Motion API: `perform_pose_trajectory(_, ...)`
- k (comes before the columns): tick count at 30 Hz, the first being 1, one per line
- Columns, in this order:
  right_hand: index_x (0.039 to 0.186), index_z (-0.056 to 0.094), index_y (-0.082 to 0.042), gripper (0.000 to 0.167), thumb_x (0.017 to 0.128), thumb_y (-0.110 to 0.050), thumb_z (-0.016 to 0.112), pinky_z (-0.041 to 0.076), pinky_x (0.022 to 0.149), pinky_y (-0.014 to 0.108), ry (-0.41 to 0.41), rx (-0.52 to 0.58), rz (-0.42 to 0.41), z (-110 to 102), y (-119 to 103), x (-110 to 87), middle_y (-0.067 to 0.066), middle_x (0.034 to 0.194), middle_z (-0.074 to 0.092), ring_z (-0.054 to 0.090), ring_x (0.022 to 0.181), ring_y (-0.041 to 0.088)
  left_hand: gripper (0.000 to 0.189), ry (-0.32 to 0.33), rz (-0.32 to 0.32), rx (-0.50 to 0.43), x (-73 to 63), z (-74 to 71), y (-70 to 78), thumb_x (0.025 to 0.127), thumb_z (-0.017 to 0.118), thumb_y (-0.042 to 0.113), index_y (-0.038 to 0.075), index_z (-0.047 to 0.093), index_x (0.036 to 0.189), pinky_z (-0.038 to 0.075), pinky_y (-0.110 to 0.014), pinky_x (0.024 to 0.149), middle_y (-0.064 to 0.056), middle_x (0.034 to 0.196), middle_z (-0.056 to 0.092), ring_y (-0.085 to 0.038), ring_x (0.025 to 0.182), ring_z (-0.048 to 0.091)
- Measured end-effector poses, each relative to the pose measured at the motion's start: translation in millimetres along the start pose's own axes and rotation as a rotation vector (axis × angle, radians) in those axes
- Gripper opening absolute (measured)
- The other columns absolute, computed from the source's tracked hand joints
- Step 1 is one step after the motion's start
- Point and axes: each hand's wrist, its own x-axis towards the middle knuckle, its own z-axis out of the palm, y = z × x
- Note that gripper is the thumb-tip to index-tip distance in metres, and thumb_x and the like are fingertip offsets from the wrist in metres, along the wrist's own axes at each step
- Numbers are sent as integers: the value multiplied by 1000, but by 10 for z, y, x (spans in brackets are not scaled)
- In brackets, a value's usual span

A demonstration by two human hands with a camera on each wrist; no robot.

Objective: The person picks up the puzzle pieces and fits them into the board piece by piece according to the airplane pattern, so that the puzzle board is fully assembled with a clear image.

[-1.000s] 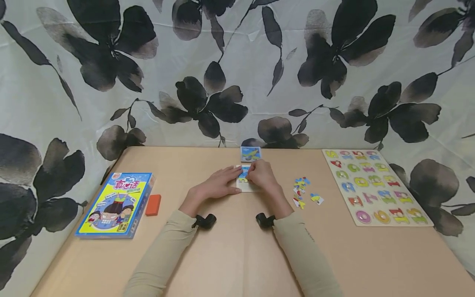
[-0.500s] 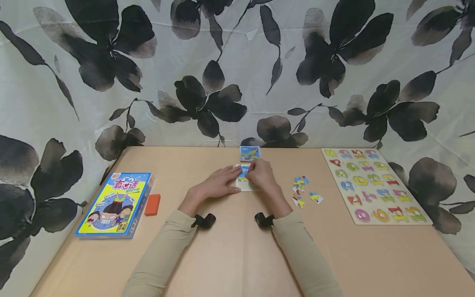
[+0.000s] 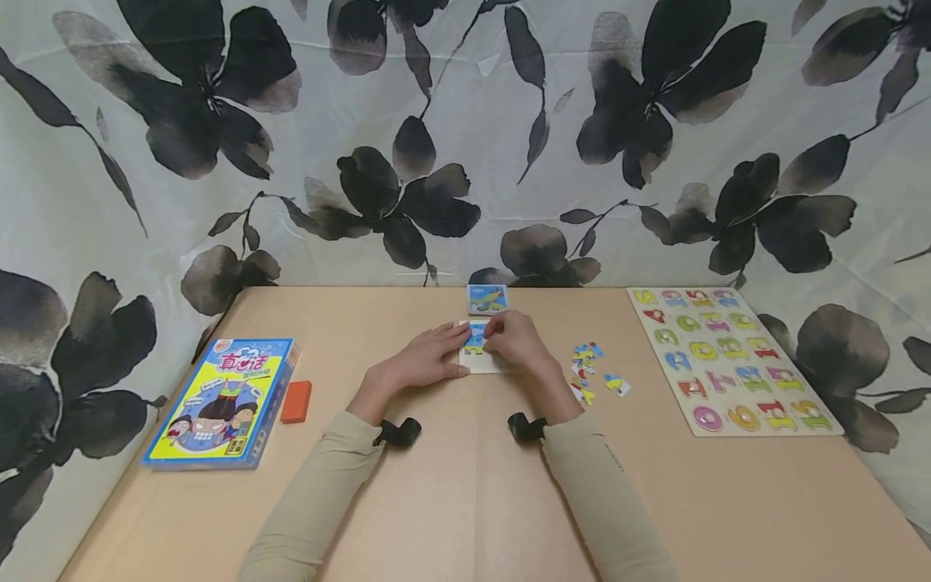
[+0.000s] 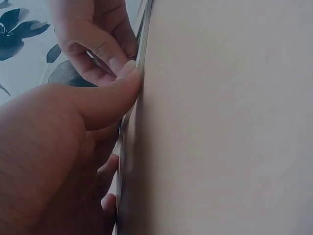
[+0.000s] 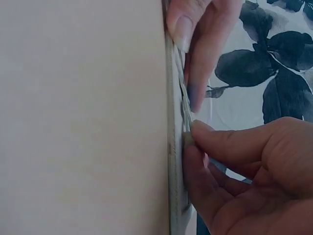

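A small white-framed puzzle board (image 3: 476,366) with a blue and yellow picture lies between the hands in the head view. On its left side rests my left hand (image 3: 427,358), fingers extended and thumb along the near edge. My right hand (image 3: 518,339) is over the board's right part. In the right wrist view its thumb and forefinger pinch a small puzzle piece (image 5: 188,139) against the board, seen edge-on. Behind the board lies a blue picture card (image 3: 487,299) with a yellow shape. Loose puzzle pieces (image 3: 587,353) lie to the right of my right hand.
A blue and yellow game box (image 3: 221,402) stands on the left of the table (image 3: 436,501), with an orange block (image 3: 296,402) beside it. At the right lies a large board of colourful letters (image 3: 733,364). A floral cloth (image 3: 305,121) hangs behind the table.
My right wrist has shifted slightly to the right while its fingertips stay at the board. My left hand holds its place. The head view has drifted a little.
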Motion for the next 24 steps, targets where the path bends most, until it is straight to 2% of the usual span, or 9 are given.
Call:
perform_pose_trajectory(9,88,71,-1,4,83,0,71,40,62,24,13,-57,-16,54,-34,-6,7,74,61,54,74,20,76,4,-1,-9,-28,-15,9,97,58,45,13,26,158,12,-52,126,-2,167,21,-30,156,11)
perform_pose_trajectory(15,87,70,-1,4,84,0,71,40,59,24,11,-54,-14,81,-16,8,7,73,59,54,72,19,75,9,2,-16,-32,-36,44,97,60,42,11,28,157,13,-53,125,-4,166,23,-30,156,13)
perform_pose_trajectory(24,83,68,-4,4,85,-5,72,42,64,25,19,-78,-5,70,-20,1,7,76,62,56,77,21,73,24,-2,-55,-37,-32,61,97,62,38,11,30,157,12,-54,125,-5,165,26,-31,156,14)
